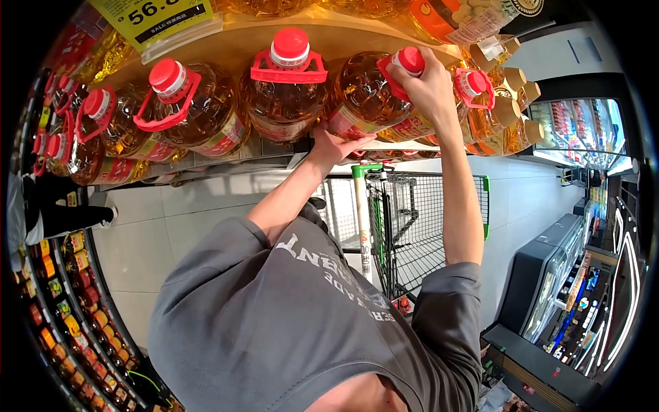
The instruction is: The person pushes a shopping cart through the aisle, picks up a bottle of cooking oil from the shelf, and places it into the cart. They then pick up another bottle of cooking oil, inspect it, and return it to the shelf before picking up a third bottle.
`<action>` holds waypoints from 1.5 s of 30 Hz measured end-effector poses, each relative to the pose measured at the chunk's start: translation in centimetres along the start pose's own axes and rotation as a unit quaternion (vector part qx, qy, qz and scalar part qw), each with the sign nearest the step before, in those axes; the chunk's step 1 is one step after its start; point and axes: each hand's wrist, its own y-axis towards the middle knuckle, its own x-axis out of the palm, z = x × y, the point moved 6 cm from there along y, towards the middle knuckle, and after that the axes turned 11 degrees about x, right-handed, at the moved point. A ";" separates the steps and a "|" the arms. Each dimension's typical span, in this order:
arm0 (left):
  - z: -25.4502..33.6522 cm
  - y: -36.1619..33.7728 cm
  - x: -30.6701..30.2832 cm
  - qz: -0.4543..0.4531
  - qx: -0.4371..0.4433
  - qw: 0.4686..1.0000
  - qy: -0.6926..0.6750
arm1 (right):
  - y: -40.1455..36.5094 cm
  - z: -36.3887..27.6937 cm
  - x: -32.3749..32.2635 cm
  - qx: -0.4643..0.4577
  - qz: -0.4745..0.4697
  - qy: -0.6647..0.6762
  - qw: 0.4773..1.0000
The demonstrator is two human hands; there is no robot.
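At the grey shelf edge | right hand: closed round the red cap-handle of large clear plastic bottle of amber oil | left hand: open, palm against its lower label | bottle: in shelf row, tilted | judged: grip taken, bottle not lifted clear | wire shopping cart: below.

Five red-capped oil bottles front one supermarket shelf.

Beside them stand three tan-capped bottles; further red caps at the far left crowd together beyond counting. One yellow price tag hangs above, and one green-handled shopping cart stands on the floor. Two grips are in view, the left grip and the right grip, both on a single held bottle, one of the five.
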 end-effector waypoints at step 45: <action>-12.4 -2.2 -7.4 -0.493 0.225 0.150 0.827 | -47.4 21.0 9.8 0.518 0.244 0.005 0.820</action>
